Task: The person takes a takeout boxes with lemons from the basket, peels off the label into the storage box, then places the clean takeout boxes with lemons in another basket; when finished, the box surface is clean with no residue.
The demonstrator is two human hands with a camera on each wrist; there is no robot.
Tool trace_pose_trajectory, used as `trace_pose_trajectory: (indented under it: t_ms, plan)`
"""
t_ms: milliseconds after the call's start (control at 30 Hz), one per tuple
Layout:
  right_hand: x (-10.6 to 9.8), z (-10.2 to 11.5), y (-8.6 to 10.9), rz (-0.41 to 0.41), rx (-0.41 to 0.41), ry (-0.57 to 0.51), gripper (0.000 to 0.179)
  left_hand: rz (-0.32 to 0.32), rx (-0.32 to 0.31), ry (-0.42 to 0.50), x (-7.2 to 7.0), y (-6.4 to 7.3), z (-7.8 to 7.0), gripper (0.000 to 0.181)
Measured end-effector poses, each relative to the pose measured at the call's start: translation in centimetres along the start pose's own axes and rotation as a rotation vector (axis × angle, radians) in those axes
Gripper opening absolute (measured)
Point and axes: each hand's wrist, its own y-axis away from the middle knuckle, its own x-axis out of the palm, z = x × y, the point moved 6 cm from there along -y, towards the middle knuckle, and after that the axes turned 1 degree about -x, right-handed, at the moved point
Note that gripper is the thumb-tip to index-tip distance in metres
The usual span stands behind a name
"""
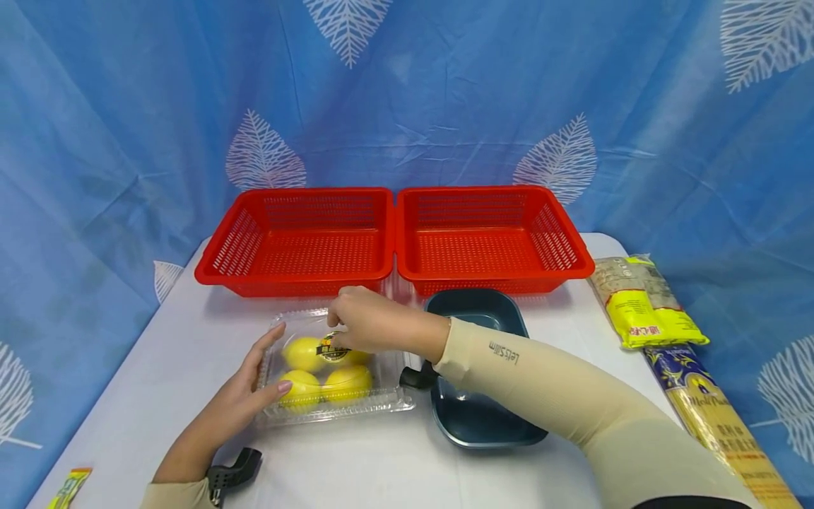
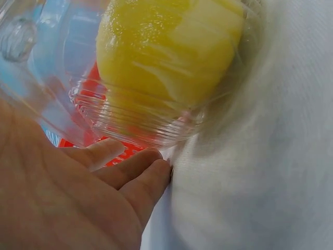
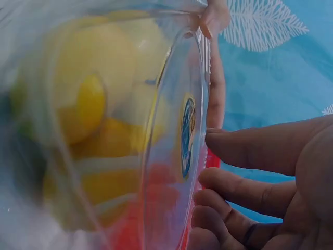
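A clear plastic clamshell box [image 1: 389, 373] lies on the white table, with several round yellow fruits [image 1: 347, 382] inside and a dark label [image 1: 332, 347] on its lid. My left hand [image 1: 237, 397] rests against the box's left side, thumb over the front-left corner and fingers stretched along the edge. From the left wrist view, those fingers [image 2: 143, 185] lie straight beside the ribbed plastic wall. My right hand [image 1: 375, 323] reaches over the box and touches the lid close to the label. In the right wrist view its thumb [image 3: 250, 150] and fingertips meet the lid, spaced apart.
Two red plastic baskets [image 1: 396, 272] stand side by side behind the box. A dark blue tray [image 1: 490, 431] sits to its right, partly under my right forearm. Along the right edge lie a yellow bag [image 1: 649, 311] and a long noodle packet [image 1: 718, 417]. A small yellow packet [image 1: 70, 488] lies front left.
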Motion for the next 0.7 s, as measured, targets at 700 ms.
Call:
trace_pose_trajectory:
  t_ms: [700]
  plan:
    - [1.0, 0.66, 0.12, -0.049, 0.02, 0.009, 0.014, -0.002, -0.011, 0.019, 0.09, -0.02, 0.06, 0.09]
